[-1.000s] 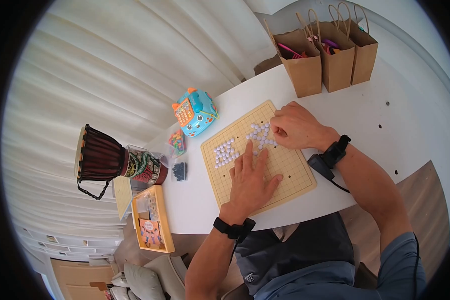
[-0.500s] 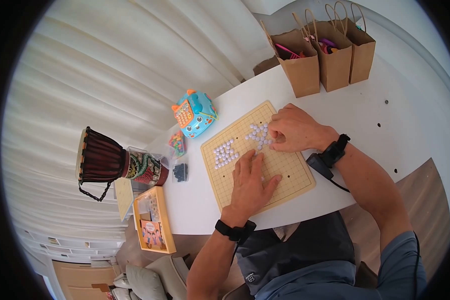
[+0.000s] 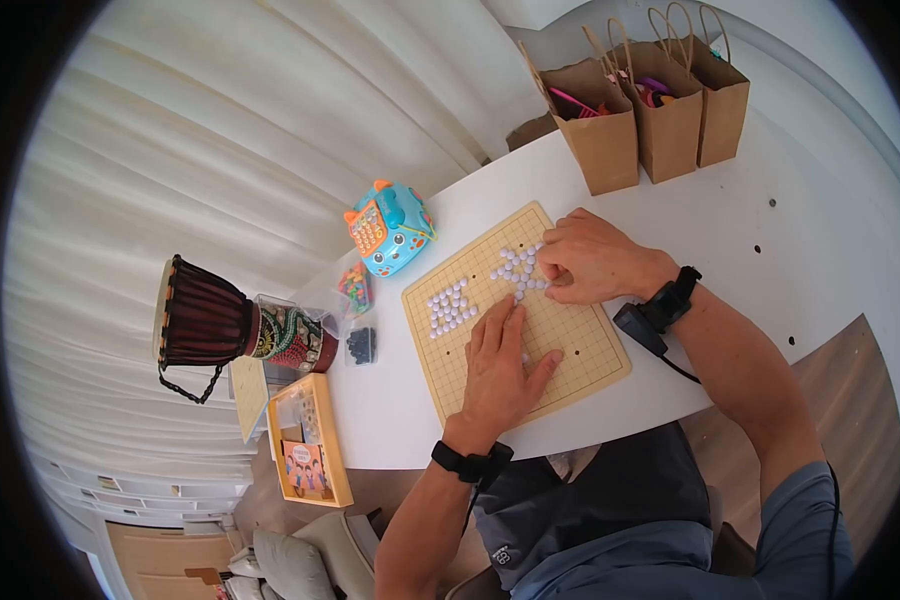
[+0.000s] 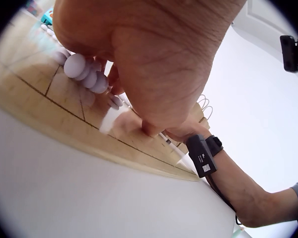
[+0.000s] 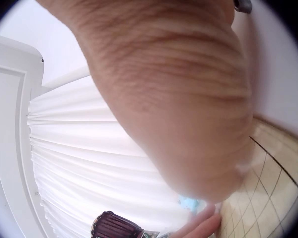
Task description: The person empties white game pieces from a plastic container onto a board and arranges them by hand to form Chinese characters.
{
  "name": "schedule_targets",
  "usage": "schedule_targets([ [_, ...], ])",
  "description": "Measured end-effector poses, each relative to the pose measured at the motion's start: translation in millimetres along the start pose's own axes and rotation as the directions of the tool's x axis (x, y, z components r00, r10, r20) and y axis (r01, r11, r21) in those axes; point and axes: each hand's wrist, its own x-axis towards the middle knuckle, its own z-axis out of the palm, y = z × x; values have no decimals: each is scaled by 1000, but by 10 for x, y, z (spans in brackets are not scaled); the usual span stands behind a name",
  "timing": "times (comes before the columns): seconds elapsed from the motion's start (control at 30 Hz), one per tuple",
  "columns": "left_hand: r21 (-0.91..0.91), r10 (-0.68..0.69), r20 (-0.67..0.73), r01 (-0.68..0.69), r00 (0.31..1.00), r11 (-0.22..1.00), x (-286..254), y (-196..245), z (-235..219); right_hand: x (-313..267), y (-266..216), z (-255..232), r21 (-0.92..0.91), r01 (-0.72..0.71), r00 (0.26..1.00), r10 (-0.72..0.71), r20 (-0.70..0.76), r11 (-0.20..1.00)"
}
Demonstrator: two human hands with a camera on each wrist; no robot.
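Note:
A pale gridded board (image 3: 570,375) lies on the white table. Two groups of small white pieces sit on it: a left group (image 3: 453,306) and a right group (image 3: 515,265). My left hand (image 3: 498,370) lies over the board, fingers extended, tips by the lower edge of the right group; a stray piece (image 3: 525,357) shows beside its thumb. White pieces (image 4: 74,65) appear close below that hand in the left wrist view. My right hand (image 3: 595,260) rests at the right group's right edge, fingers curled down; no piece is visible in it, its fingertips being hidden.
Behind the board stands a blue toy phone (image 3: 395,230). Small boxes of coloured pieces (image 3: 354,285) and dark pieces (image 3: 361,345) are left of it. Farther left are a drum (image 3: 205,315) and a wooden tray (image 3: 345,480). Paper bags (image 3: 605,150) stand at the back right.
My left hand has drawn back slightly toward the near edge, and its fingers have come closer together. White pieces near its fingertips have shifted. My right hand has moved only slightly.

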Motion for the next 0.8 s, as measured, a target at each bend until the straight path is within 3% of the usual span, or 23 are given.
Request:
schedule_targets([
  [0.47,7,-22,9,22,1000,1000,-10,22,-2,0,-3,4,13,6,1000,-6,-7,1000],
  [0.53,-44,-82,23,83,996,996,-19,41,-13,-2,-5,3,14,0,1000,0,3,1000],
  [0.8,-23,-35,-2,35,999,999,-31,16,10,-6,7,14,20,9,1000,-9,10,1000],
])
